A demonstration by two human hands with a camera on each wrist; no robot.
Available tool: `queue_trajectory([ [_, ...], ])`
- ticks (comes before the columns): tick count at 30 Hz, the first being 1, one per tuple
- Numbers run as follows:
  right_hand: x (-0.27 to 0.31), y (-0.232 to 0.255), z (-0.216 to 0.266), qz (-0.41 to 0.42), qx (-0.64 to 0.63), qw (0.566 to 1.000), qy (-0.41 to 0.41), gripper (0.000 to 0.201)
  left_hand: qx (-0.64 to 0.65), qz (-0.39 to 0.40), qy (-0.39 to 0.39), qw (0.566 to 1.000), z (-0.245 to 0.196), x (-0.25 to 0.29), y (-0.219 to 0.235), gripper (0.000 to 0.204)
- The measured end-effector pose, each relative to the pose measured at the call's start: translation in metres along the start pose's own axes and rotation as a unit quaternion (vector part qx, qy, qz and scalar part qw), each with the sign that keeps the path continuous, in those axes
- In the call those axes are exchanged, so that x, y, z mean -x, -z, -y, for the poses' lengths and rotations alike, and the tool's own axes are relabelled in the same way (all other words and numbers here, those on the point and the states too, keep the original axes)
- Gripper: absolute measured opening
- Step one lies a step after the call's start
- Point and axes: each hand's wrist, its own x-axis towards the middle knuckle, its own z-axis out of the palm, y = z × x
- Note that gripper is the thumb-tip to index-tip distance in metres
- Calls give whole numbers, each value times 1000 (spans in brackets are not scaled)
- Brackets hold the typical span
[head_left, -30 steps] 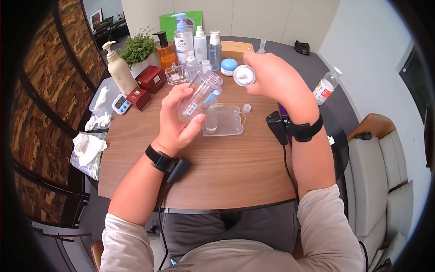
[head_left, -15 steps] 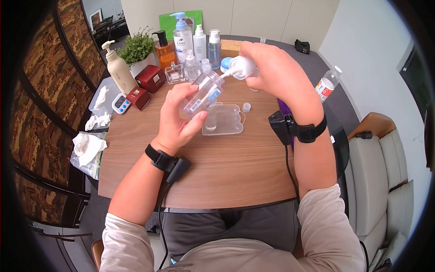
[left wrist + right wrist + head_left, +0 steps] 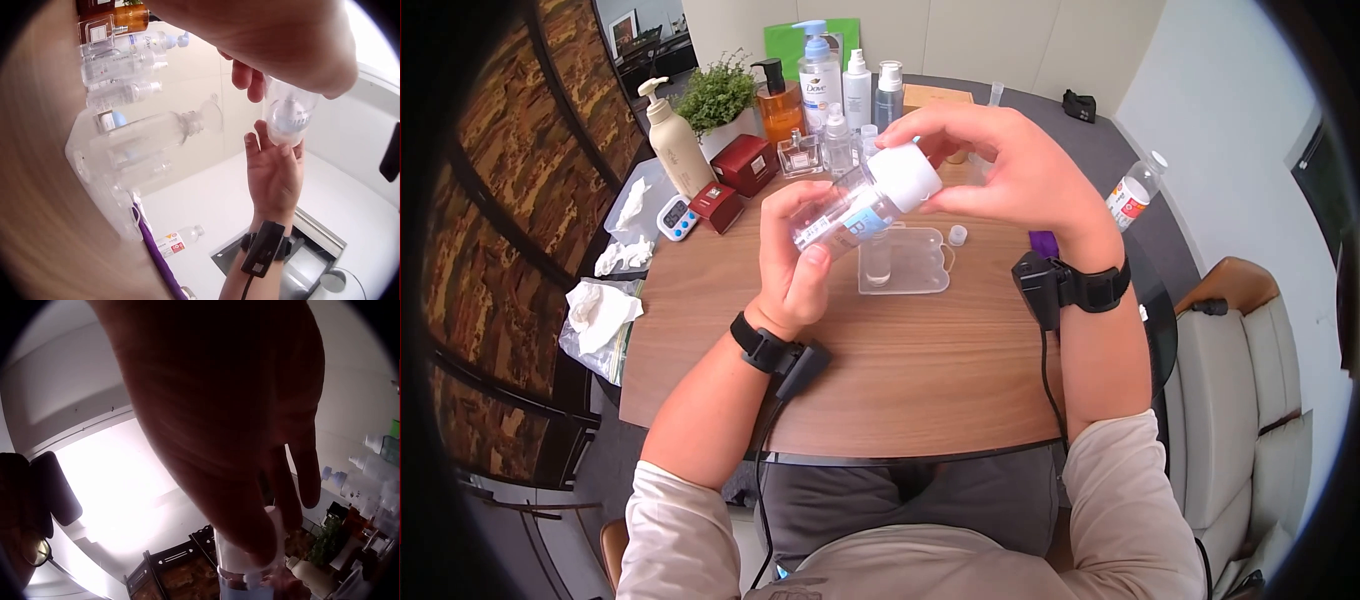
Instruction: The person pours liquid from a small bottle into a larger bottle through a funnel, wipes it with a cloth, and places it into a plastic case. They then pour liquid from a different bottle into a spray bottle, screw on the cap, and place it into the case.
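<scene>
The left hand (image 3: 788, 262) grips a clear plastic bottle (image 3: 840, 222) with a blue label, tilted up to the right above the table. On the bottle's mouth sits a white cap (image 3: 905, 178), which the right hand (image 3: 1025, 170) pinches between thumb and fingers. In the left wrist view the right hand (image 3: 275, 178) is at the capped end of the bottle (image 3: 292, 112). The right wrist view shows the right hand (image 3: 219, 425) dark above the white cap (image 3: 244, 547). Below the hands lies a clear plastic tray (image 3: 925, 262) with a small clear bottle (image 3: 878, 262) in it.
Pump and spray bottles, including a Dove bottle (image 3: 820, 85), line the table's back. Red boxes (image 3: 743, 165), a beige pump bottle (image 3: 672, 140) and a timer (image 3: 676, 217) stand left. A small cap (image 3: 957, 235) lies beside the tray; a labelled bottle (image 3: 1135, 190) stands right.
The right hand has brought the white cap down and left onto the bottle's mouth. The bottle in the left hand is tilted further to the right. The head view has shifted slightly.
</scene>
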Motion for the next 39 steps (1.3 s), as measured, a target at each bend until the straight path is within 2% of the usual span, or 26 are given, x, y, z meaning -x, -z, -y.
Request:
queue_trajectory([
  [4, 0, -2, 1, 6, -35, 999, 4, 48, -6, -25, -21, 999, 1, 1, -2, 61],
  [6, 0, -2, 15, 19, -27, 996, -78, 50, 14, -20, -26, 999, 3, -1, 1, 61],
  [7, -1, -2, 14, 19, -28, 996, -77, 50, 35, -14, -33, 999, 4, -1, 3, 61],
  [9, -1, -2, 9, 29, -32, 990, -137, 58, 24, -22, -33, 999, 2, -1, 0, 60],
  [13, 3, -8, 4, 7, -34, 997, -76, 53, 9, -35, -36, 999, 9, 0, 3, 58],
  [15, 4, 0, 4, 79, 70, 976, -193, 62, 6, -30, -33, 999, 10, 0, 4, 58],
  [16, 3, -1, 5, 79, 70, 976, -192, 62, 3, -24, -30, 999, 10, 0, 4, 57],
  [18, 4, -3, 8, 13, 78, 996, -28, 71, 0, -25, -35, 999, 11, -1, 5, 56],
  [19, 2, -1, 7, 13, 78, 996, -28, 71, -3, -25, -40, 999, 11, -1, 5, 55],
  [21, -1, 5, 3, 83, 43, 977, -191, 89, -5, -27, -35, 999, 10, -2, 5, 55],
  [22, 0, 2, 3, 83, 43, 977, -191, 89, -6, -29, -30, 999, 9, -2, 5, 55],
  [24, 4, -7, 1, -28, 93, 995, -19, 81, -7, -26, -29, 999, 8, -2, 5, 55],
  [25, 3, -6, 2, -28, 93, 995, -19, 81, -8, -22, -28, 999, 8, -2, 5, 55],
  [27, -1, -3, 4, 31, -1, 990, -138, 80, -3, -29, -21, 999, 6, -3, 3, 55],
  [28, 0, -6, 1, 31, -1, 990, -138, 80, 1, -36, -14, 999, 5, -3, 3, 55],
  [30, 2, -12, -5, -67, 61, 996, 2, 72, -17, -34, -7, 999, 6, -2, 4, 57],
  [31, 1, -9, -4, -67, 61, 996, 2, 72, -35, -32, 1, 999, 7, -2, 4, 60],
  [33, 0, -3, 1, 27, -12, 995, -94, 72, -20, -31, -4, 999, 8, -3, 5, 57],
  [34, 0, -4, 1, 28, -12, 995, -94, 72, -6, -30, -9, 999, 8, -3, 5, 55],
  [36, 1, -6, 1, -13, 20, 999, -22, 59, 0, -25, -9, 1000, 4, -4, 3, 55],
  [39, 0, -2, -1, 23, 46, 999, 3, 51, -13, -17, -17, 1000, 1, -7, 2, 54],
])
